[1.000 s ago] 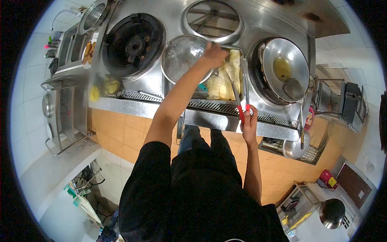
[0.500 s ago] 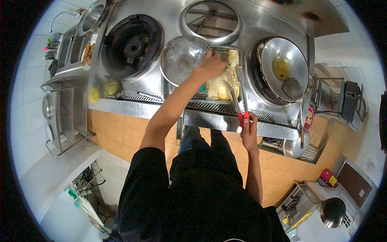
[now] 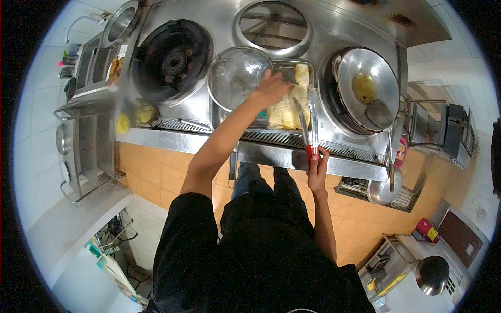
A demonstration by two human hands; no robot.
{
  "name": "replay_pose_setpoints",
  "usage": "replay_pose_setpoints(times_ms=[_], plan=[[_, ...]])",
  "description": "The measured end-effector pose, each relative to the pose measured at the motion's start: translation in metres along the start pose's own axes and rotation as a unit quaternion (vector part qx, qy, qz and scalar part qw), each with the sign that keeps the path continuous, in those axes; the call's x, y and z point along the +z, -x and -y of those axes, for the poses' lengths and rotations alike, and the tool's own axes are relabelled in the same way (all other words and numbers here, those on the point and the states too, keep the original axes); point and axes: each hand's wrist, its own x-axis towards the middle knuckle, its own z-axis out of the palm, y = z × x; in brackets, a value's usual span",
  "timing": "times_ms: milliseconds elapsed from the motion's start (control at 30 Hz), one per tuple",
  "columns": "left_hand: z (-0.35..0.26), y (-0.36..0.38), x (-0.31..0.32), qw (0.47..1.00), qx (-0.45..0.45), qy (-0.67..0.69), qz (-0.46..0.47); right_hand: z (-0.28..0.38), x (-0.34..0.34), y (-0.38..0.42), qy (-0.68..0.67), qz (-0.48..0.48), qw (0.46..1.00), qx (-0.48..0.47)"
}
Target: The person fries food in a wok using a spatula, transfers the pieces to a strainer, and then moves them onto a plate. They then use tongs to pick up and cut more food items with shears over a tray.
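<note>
My right hand (image 3: 317,172) is closed round the red handles of a pair of metal tongs (image 3: 302,122). The tongs' arms stand slightly apart and reach over a rectangular metal tray (image 3: 314,125) of pale yellow rolled pieces (image 3: 284,117). One yellow piece (image 3: 301,70) lies at the tray's far right corner. Above the tray's left part is my left hand (image 3: 272,89), its fingers stretched toward the yellow pieces; contact with them cannot be made out. Beside that hand, a round see-through lid (image 3: 237,78) with a metal rim overlaps the tray's left side.
On the right burner sits a wok (image 3: 383,78) with yellowish oil and a ladle (image 3: 380,113) in it. A black burner (image 3: 175,61) lies to the left, and a round metal-rimmed opening (image 3: 274,26) is behind the tray. A slotted grate (image 3: 271,138) runs along the stove's front.
The tongs' red handles have come closer together, and my right hand has shifted slightly left. My left hand stays over the tray with its fingers a little more spread.
</note>
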Motion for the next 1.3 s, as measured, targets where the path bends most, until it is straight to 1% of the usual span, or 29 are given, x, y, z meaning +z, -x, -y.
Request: replay_pose_setpoints(times_ms=[233, 400, 433, 500, 567, 633, 700, 833, 900, 1033, 1100, 1133, 1200, 1233, 1300], plan=[[-0.001, 0.004, -0.003, 1.0, -0.013, 0.019, -0.001, -0.007, -0.002, -0.002, -0.009, -0.004, 1.0, -0.007], [-0.008, 0.006, -0.015, 0.995, -0.058, 0.052, -0.056, -0.005, -0.002, 0.0, -0.022, 0.011, 1.0, 0.004], [-0.01, 0.006, -0.015, 0.995, -0.058, 0.052, -0.057, -0.007, -0.001, -0.001, -0.01, 0.007, 1.0, 0.001], [-0.012, 0.006, -0.016, 0.994, -0.055, 0.028, -0.088, -0.007, 0.003, 0.0, 0.003, 0.003, 1.0, -0.002], [-0.012, 0.006, -0.017, 0.994, -0.053, 0.023, -0.089, -0.005, 0.009, 0.001, 0.019, -0.008, 1.0, -0.014], [-0.013, 0.006, -0.015, 0.994, -0.05, 0.018, -0.091, -0.002, 0.013, 0.003, 0.007, -0.009, 1.0, -0.013], [-0.015, 0.008, -0.013, 0.995, -0.032, 0.006, -0.096, -0.003, 0.017, 0.001, 0.044, -0.032, 0.998, -0.028], [-0.022, 0.007, -0.004, 0.997, -0.003, 0.024, -0.08, -0.008, 0.021, -0.002, 0.06, -0.03, 0.997, -0.043], [-0.026, 0.008, -0.003, 0.999, 0.005, 0.008, -0.051, -0.003, 0.022, -0.001, 0.053, -0.03, 0.998, -0.027], [-0.042, 0.019, -0.005, 0.999, -0.007, -0.002, -0.033, 0.006, 0.024, 0.004, 0.076, -0.034, 0.996, -0.03], [-0.052, 0.023, 0.002, 0.996, -0.031, -0.005, -0.08, 0.002, 0.025, 0.006, 0.05, -0.057, 0.994, -0.076], [-0.057, 0.025, 0.007, 0.996, -0.032, -0.005, -0.08, 0.002, 0.024, 0.008, 0.049, -0.057, 0.994, -0.076], [-0.065, 0.028, 0.016, 0.98, -0.04, -0.052, -0.19, 0.004, 0.02, 0.014, 0.024, -0.045, 0.998, -0.032], [-0.069, 0.029, 0.019, 0.979, -0.04, -0.053, -0.19, 0.002, 0.018, 0.016, 0.024, -0.045, 0.998, -0.033], [-0.075, 0.03, 0.024, 0.98, -0.064, -0.047, -0.183, -0.004, 0.015, 0.019, 0.017, -0.04, 0.999, -0.003]])
